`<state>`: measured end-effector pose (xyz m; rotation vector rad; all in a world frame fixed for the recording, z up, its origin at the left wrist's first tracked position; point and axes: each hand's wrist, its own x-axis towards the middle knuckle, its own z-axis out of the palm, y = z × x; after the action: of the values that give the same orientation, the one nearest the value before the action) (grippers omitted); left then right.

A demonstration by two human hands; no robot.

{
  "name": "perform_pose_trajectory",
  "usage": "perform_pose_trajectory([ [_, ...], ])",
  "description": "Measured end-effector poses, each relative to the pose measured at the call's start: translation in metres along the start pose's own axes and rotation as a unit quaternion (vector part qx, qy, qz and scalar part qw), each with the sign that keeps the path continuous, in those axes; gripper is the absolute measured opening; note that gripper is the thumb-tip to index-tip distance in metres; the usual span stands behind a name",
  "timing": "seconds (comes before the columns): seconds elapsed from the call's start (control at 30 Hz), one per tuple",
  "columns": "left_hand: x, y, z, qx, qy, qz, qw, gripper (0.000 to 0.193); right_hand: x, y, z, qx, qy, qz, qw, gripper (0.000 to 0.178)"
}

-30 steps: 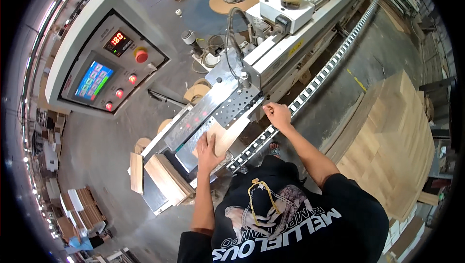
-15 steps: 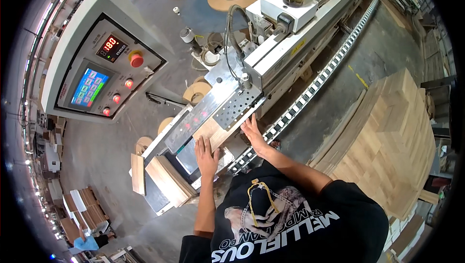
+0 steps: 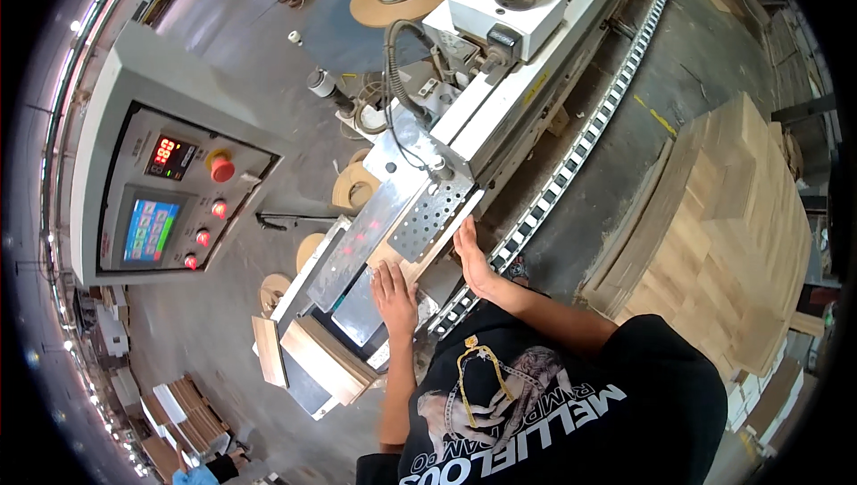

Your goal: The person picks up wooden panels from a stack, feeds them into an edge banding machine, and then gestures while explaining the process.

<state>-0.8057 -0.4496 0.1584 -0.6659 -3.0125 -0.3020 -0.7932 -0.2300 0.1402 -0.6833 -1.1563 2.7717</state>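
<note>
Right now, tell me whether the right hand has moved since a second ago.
Yes: against the perforated plate, the right hand now sits farther left and lower.

The grey-white metal control box (image 3: 174, 189) stands left of the long white metal machine (image 3: 500, 110). On the machine, a flat pale wooden board (image 3: 383, 254) lies partly beneath a perforated silver metal plate (image 3: 433, 219), with the person's bare left hand (image 3: 395, 300) at its near end and bare right hand (image 3: 472, 262) along its right side. A stack of brown wooden boards (image 3: 326, 360) sits on the near end. Right of the machine runs a black-and-white roller track (image 3: 571, 155); farther right is a large block-shaped pale wooden stack (image 3: 723, 226).
</note>
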Motion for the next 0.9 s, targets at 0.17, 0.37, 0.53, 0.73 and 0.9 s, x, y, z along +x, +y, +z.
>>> perform_pose_trajectory([
  [0.17,0.020,0.023,0.018,-0.007,0.027,0.012,1.000,0.054,0.015,-0.026,-0.011,0.027,0.042,-0.029,0.998,0.096],
  [0.37,0.049,0.056,0.044,-0.035,0.072,0.037,0.996,0.046,0.041,-0.062,-0.042,0.005,0.063,-0.022,0.998,0.103],
  [0.53,0.080,0.084,0.062,-0.069,-0.051,-0.110,0.990,0.056,0.077,-0.085,-0.075,-0.023,0.069,-0.017,0.997,0.110],
  [0.73,0.076,0.090,0.062,-0.080,-0.036,-0.119,0.989,0.060,0.077,-0.113,-0.102,-0.280,0.098,-0.130,0.946,0.114],
  [0.9,-0.014,0.032,0.040,-0.146,0.150,0.023,0.978,0.026,0.027,-0.091,-0.099,-0.583,0.082,-0.307,0.748,0.067],
])
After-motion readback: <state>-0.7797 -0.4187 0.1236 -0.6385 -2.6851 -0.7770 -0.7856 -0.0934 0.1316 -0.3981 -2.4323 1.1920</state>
